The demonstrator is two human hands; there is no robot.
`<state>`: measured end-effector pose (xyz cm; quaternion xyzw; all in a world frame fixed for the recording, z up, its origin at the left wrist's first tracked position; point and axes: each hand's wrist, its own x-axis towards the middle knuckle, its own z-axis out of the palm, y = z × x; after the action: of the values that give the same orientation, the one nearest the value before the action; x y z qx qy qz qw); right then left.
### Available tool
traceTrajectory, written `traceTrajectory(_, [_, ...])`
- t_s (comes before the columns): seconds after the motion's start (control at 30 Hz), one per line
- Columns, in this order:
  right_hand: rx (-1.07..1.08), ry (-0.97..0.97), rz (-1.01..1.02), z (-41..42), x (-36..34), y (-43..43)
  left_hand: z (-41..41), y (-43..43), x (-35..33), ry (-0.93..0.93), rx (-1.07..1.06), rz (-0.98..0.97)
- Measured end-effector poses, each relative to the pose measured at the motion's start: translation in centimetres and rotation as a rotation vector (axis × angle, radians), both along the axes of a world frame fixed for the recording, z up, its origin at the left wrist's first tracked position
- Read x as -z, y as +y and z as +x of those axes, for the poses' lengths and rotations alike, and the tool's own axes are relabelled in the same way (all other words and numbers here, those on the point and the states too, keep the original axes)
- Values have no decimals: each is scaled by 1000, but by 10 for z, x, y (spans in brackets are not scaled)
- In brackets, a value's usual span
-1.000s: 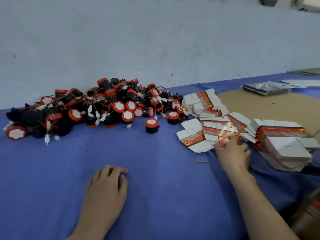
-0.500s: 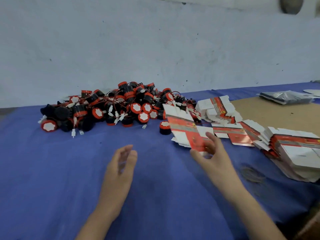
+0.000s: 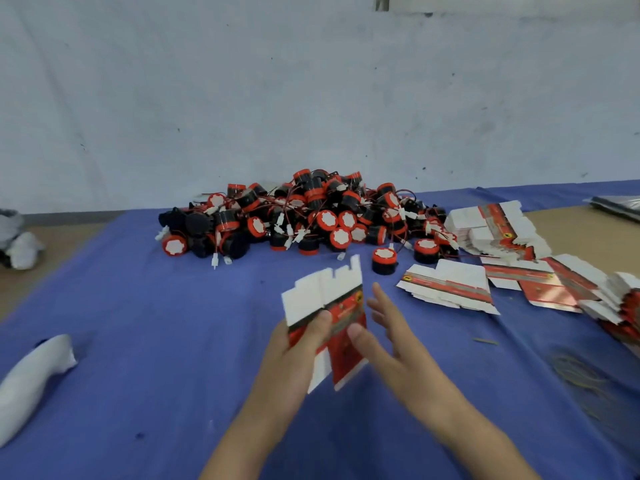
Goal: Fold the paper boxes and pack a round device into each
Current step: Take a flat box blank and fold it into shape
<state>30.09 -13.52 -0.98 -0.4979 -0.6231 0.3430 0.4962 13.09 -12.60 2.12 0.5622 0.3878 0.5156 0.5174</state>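
**Paper box, still flat, held up between both hands**

Paper box (image 3: 329, 303) stands upright and unfolded above the middle of the blue table (image 3: 138, 341), white flaps uppermost. The left hand (image 3: 294, 358) pinches its lower part, thumb on the printed red face and fingers hidden behind the card. The right hand (image 3: 391, 348) touches the box's right edge with its thumb only; its fingers (image 3: 382, 304) are straight and spread, clear of the card. Both forearms reach in from the near edge. Round devices (image 3: 311, 216) are heaped toward the far edge, and more flat boxes (image 3: 450, 289) lie toward the right edge.
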Motion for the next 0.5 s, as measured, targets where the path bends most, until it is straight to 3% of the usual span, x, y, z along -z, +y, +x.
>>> traceTrajectory(0.07, [-42,150,25,-8,-5,4,2,-7,0,61,159,120])
traceTrajectory(0.2, [-38,248,10,-23,-20,-1,5,-16,-2,143,327,237])
traceTrajectory(0.4, [-28,231,71,-35,-24,-7,8,-17,-4,91,187,357])
traceTrajectory(0.5, [-3,196,129,-36,-19,-8,7,-16,-3,60,167,315])
